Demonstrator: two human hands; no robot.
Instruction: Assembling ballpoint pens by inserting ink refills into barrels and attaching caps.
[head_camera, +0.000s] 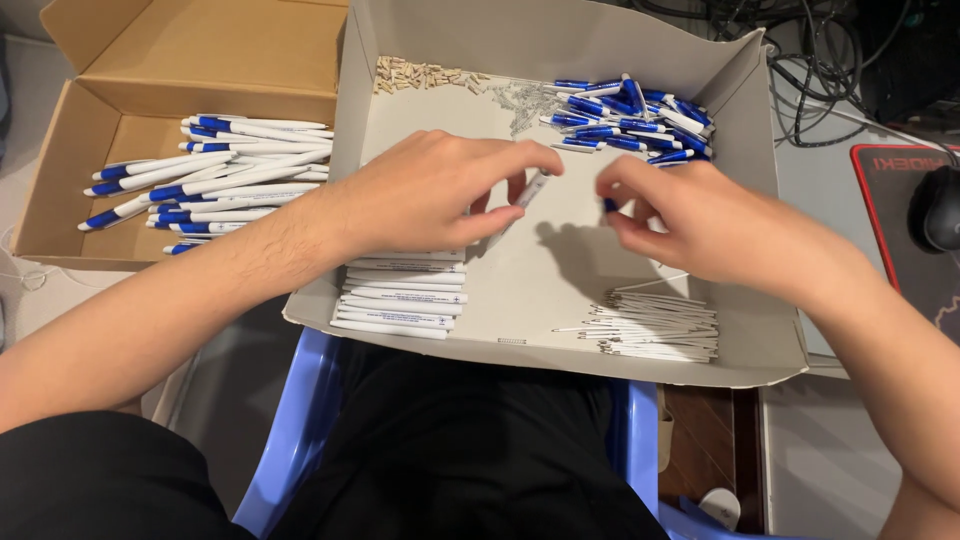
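A person sits with a shallow white cardboard tray (560, 370) across the lap, both bare hands working above its middle. The left hand (425, 195) pinches a white pen barrel (527, 192) between thumb and fingertips, the barrel slanting up toward the tray's far edge. The right hand (690, 215) is closed narrowly on a small blue pen part (609, 205), just beside the barrel's upper end but not touching it. To join the two cleanly, it seems best to hold the barrel steady and bring the blue part in line with its open end before pressing. One barrel and one blue part are in hand. At the tray's near left corner lies a stack of white barrels (402, 290), about eight showing; thin refills (655, 325) near the right corner, blue caps (630, 120) at the far right corner and tan bits (425, 75) along the far edge are too many to count. A second brown box (60, 170) to the left holds roughly twenty finished blue-and-white pens (220, 165).
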